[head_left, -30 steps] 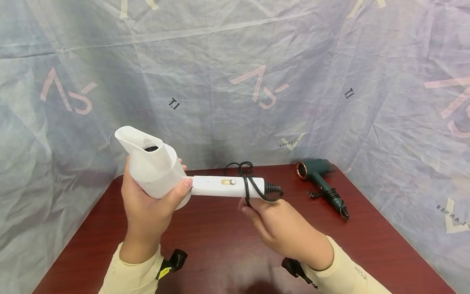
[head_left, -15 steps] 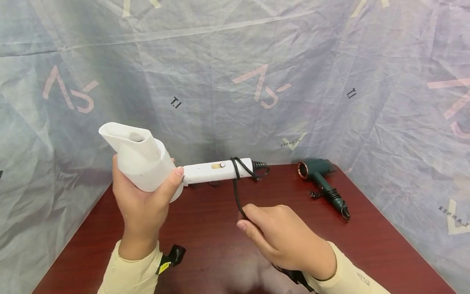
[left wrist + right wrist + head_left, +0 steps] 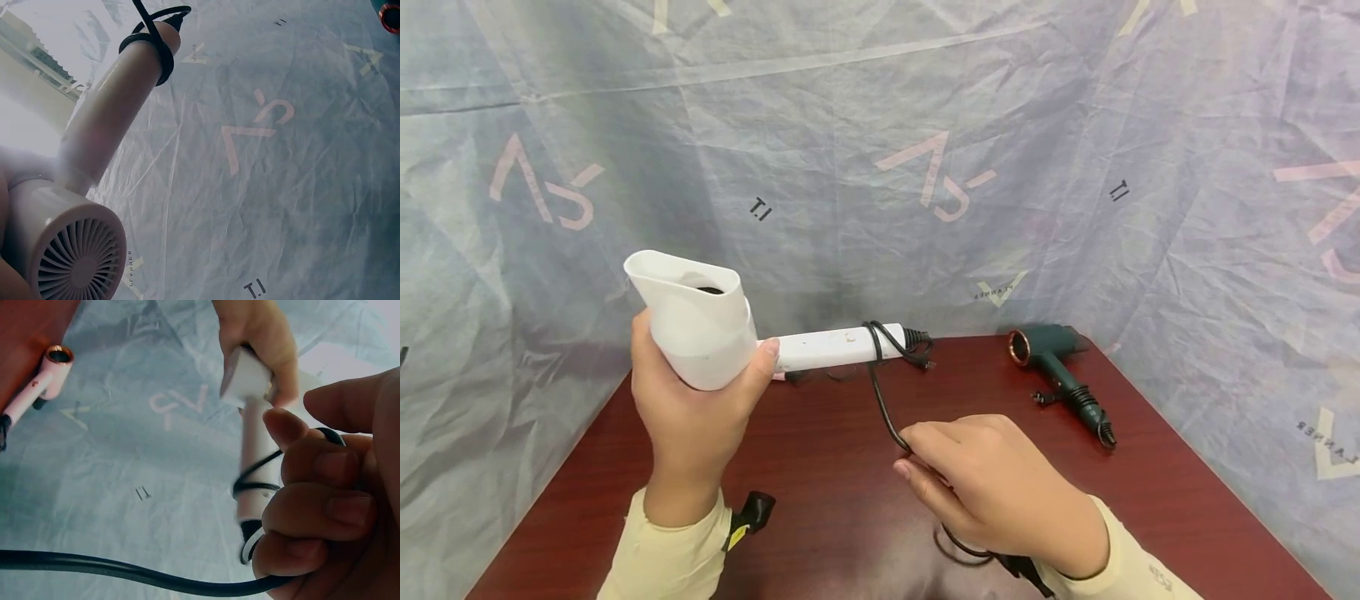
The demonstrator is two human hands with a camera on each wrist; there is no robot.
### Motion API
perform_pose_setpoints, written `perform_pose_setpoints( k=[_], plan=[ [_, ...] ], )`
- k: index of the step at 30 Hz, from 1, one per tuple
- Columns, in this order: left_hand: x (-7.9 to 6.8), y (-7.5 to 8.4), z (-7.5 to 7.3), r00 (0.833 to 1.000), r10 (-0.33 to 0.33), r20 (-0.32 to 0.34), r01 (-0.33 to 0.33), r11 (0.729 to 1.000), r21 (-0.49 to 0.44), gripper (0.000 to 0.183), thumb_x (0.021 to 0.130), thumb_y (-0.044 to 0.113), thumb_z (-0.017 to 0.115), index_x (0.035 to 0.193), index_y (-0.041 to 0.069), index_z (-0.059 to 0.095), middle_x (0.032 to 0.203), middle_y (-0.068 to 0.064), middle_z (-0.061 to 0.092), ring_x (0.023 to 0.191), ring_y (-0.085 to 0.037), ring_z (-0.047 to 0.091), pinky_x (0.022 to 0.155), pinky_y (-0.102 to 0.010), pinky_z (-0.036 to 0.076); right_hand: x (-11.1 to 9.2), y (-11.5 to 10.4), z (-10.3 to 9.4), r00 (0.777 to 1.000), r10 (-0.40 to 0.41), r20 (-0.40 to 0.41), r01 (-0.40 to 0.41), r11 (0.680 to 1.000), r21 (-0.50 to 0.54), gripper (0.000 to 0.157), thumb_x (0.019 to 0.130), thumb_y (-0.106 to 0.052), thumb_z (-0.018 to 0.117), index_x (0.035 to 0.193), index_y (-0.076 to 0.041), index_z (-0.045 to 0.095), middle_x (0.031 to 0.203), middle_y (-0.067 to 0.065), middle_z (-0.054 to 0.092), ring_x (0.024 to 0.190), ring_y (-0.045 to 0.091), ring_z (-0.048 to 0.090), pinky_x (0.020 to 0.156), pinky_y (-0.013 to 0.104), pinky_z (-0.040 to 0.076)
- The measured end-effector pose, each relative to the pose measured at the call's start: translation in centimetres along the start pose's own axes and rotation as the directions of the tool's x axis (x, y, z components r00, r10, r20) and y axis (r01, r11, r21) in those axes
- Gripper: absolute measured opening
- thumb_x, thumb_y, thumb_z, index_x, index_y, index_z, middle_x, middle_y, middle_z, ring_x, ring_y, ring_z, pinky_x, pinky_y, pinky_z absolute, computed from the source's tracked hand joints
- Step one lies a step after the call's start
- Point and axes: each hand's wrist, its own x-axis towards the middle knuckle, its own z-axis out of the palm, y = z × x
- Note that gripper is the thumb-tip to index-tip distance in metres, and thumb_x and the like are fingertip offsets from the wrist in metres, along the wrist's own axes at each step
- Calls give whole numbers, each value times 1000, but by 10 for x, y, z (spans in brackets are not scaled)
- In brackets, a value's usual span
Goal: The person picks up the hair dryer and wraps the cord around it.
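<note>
Right fingers (image 3: 315, 512) around black cord (image 3: 206, 589)

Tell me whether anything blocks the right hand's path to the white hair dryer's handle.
Nothing visible blocks it. Only the black cord, held in the right hand and looped around the white handle, spans the gap; the dark green dryer lies off to the right.

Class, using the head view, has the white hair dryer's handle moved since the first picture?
Yes: the handle has shifted up and left in view, now overlapping the table's back edge.
</note>
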Motion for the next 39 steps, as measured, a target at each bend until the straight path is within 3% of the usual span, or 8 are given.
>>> perform_pose_setpoints(
  k=[6, 13, 18, 24, 32, 39],
  plan=[
    [-4, -4, -2, 996, 15, 90, -23, 996, 87, 80, 61, 4, 92, 133, -1, 58, 111, 3, 68, 98, -15, 61, 87, -25, 47, -1, 5, -8, 998, -30, -46, 27, 997, -74, 23, 108, -23, 48, 94, -14, 63, 69, -14, 44, 58, -2, 33, 54, 13, 30],
    [-7, -7, -1, 971, 24, 236, -70, 980, 185, 74, 65, 15, 91, 132, 4, 61, 107, -6, 72, 92, -15, 61, 82, -26, 43, -4, 11, -13, 997, -32, -70, 23, 990, -137, 27, 110, -27, 48, 100, -12, 69, 75, -13, 58, 60, 0, 45, 54, 17, 40],
    [-10, -7, -2, 942, 16, 336, -89, 975, 204, 73, 67, 16, 89, 134, 7, 61, 110, -3, 70, 94, -16, 59, 81, -29, 44, -3, 15, -19, 995, -29, -99, 17, 993, -116, 27, 109, -27, 51, 100, -12, 71, 75, -13, 53, 60, -1, 40, 55, 15, 36],
    [-9, -7, -1, 911, 34, 410, -142, 961, 236, 72, 66, 19, 89, 132, 10, 62, 108, -3, 71, 90, -17, 60, 79, -31, 45, 0, 19, -21, 994, -34, -105, 25, 996, -85, 26, 109, -28, 53, 99, -13, 71, 72, -13, 45, 61, -3, 32, 55, 11, 27],
    [-9, -7, -3, 860, 33, 508, -166, 961, 219, 75, 64, 18, 91, 133, 14, 62, 107, 0, 71, 89, -16, 62, 76, -32, 46, -2, 27, -24, 994, -20, -108, 21, 1000, 4, 8, 100, -20, 68, 104, -14, 73, 78, -14, 51, 64, -5, 39, 59, 9, 32],
    [-7, -4, -4, 851, 67, 521, -139, 985, 99, 71, 63, 13, 91, 129, 11, 64, 105, 4, 70, 86, -11, 62, 76, -24, 47, -1, 27, -27, 990, -13, -143, 22, 998, 61, 6, 99, -16, 70, 104, -14, 72, 78, -14, 53, 65, -4, 42, 61, 9, 35]
  ],
)
